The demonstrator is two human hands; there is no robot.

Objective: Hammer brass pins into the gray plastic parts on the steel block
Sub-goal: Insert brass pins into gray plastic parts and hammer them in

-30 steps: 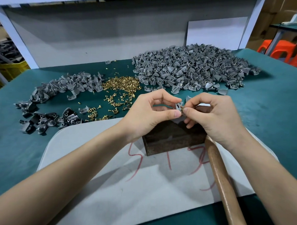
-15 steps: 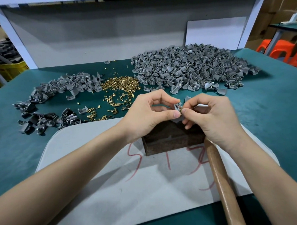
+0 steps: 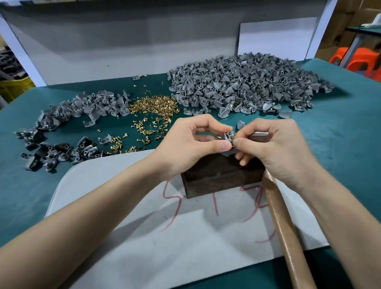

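My left hand [image 3: 191, 144] pinches a small gray plastic part [image 3: 227, 136] between thumb and forefinger, just above the dark steel block [image 3: 216, 178]. My right hand [image 3: 278, 152] pinches a brass pin [image 3: 232, 140] against the part's side. A wooden hammer handle [image 3: 290, 240] runs from under my right wrist to the lower right; its head is hidden behind my right hand. The block stands on a gray board [image 3: 159, 241] with red marks.
A heap of brass pins [image 3: 154, 107] lies behind my left hand. A big pile of gray parts [image 3: 242, 83] fills the back right, and smaller piles [image 3: 88, 107] sit at the left. The teal table [image 3: 349, 140] stretches right; orange stools [image 3: 363, 60] stand beyond it.
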